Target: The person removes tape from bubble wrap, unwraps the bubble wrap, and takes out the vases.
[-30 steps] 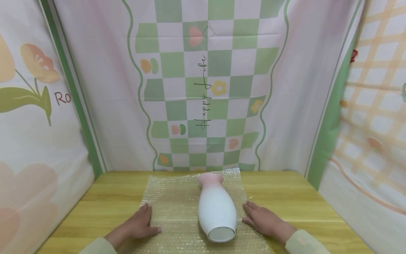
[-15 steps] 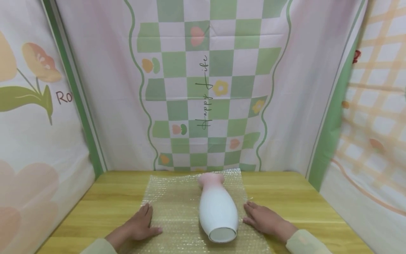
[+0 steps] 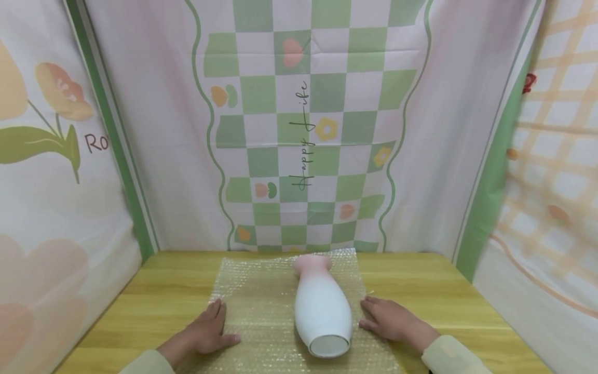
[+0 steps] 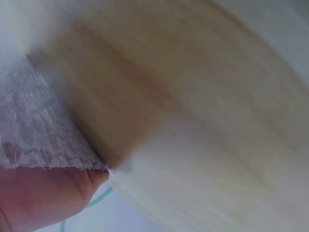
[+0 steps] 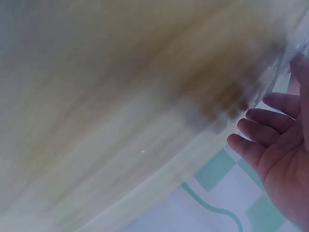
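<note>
A white vase (image 3: 322, 309) with a pink neck lies on its side, its round base toward me. Beneath it a sheet of clear bubble wrap (image 3: 261, 311) is spread over the table. My left hand (image 3: 205, 328) rests at the sheet's left edge, thumb lying on the wrap. At the opposite edge, my right hand (image 3: 393, 321) reaches in beside the vase without touching it. In the left wrist view the bubble wrap (image 4: 34, 123) borders the left hand (image 4: 46, 198). Extended fingers of the right hand (image 5: 285, 150) show in the right wrist view.
The wooden table (image 3: 154, 291) extends past both sides of the wrap. A green and white checked curtain (image 3: 322, 171) hangs behind it, with printed cloths on the left (image 3: 51, 208) and right (image 3: 556, 218).
</note>
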`<state>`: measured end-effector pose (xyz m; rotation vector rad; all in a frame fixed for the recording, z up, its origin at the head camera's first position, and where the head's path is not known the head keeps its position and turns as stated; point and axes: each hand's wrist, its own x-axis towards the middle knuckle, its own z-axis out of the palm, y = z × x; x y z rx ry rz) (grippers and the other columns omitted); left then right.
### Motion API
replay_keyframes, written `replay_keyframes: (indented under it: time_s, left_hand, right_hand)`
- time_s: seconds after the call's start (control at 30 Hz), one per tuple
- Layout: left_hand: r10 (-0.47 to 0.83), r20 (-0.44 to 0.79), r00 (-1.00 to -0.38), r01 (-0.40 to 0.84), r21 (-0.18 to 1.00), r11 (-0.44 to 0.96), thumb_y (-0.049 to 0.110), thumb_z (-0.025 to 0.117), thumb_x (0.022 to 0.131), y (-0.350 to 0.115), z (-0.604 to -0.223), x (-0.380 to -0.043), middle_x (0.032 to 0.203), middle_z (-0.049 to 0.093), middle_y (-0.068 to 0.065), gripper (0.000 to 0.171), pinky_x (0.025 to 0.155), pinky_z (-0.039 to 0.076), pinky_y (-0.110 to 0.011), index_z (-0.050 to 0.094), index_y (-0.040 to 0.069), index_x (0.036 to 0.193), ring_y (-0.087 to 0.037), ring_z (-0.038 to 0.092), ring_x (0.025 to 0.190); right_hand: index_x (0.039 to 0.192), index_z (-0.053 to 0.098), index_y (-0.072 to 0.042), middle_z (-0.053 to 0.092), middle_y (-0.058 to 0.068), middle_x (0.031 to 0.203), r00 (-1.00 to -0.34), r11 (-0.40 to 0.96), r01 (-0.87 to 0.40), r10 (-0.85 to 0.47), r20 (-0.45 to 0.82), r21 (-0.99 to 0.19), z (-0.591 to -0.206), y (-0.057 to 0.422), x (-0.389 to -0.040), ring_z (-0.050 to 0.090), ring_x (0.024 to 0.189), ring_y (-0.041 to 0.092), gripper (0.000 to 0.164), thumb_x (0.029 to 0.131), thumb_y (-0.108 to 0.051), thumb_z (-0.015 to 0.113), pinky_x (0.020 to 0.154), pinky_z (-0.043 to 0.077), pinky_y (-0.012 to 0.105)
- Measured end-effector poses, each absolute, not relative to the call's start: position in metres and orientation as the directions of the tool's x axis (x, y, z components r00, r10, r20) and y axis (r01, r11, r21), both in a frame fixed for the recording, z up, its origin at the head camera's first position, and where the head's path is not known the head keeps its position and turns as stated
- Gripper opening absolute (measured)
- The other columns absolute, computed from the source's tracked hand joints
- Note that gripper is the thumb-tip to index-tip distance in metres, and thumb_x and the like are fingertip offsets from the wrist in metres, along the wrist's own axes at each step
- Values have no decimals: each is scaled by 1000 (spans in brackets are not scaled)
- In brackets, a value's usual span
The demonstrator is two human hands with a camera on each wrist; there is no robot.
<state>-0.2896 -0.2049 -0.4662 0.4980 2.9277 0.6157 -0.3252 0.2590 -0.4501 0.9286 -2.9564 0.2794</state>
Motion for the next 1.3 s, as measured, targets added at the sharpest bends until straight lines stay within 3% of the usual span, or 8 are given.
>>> replay_keyframes:
  time_s: [0.13,0.23,0.3,0.53,0.7,0.97,1.3]
  left_hand:
    - [332,-40,-943,286,415,864,55,63,88,-205,-468,-289,147,15,-43,100,112,18,-60,26,-22,140,-54,16,137]
    - [327,-42,-944,280,420,863,54,64,88,-205,-467,-289,148,14,-43,100,112,17,-60,25,-22,141,-54,15,138]
    - [326,-46,-944,277,426,861,54,64,88,-205,-466,-289,148,14,-42,100,112,17,-60,25,-21,141,-54,14,138]
    - [341,-33,-940,292,443,847,57,62,87,-207,-468,-290,147,13,-43,103,111,16,-61,24,-22,141,-54,13,138]
    - [357,-46,-933,303,435,848,64,55,88,-208,-473,-291,148,10,-43,107,112,13,-60,21,-21,142,-54,11,138]
    - [346,-38,-938,299,419,858,54,62,89,-204,-463,-286,147,16,-43,99,112,17,-59,25,-22,140,-54,16,137]
    - [336,-32,-941,294,410,863,52,63,89,-204,-466,-287,148,17,-42,97,112,18,-59,26,-21,140,-53,17,137]
  right_hand:
    - [111,64,1,65,19,105,-801,791,-598,-586,125,-127,-447,261,-327,63,95,36,43,92,-37,64,84,51,51]
    - [111,64,2,66,16,104,-816,807,-576,-560,142,-128,-444,262,-330,64,94,34,41,92,-34,65,84,52,49]
    - [117,62,7,65,22,111,-833,820,-552,-535,142,-150,-441,261,-332,63,101,39,45,93,-31,65,89,50,51]
    - [125,59,9,62,26,121,-897,814,-441,-413,155,-378,-423,243,-338,57,112,43,50,96,-32,62,96,44,56]
    - [126,57,12,60,28,122,-919,762,-388,-359,162,-518,-412,226,-340,58,111,42,54,98,-34,57,94,47,53]
    - [127,56,11,60,27,122,-966,683,-235,-243,89,-692,-405,201,-348,57,113,41,55,100,-36,55,93,48,51]
    - [111,68,5,68,8,95,-978,558,-106,-208,-15,-823,-407,176,-360,64,85,19,41,101,-32,53,73,56,36]
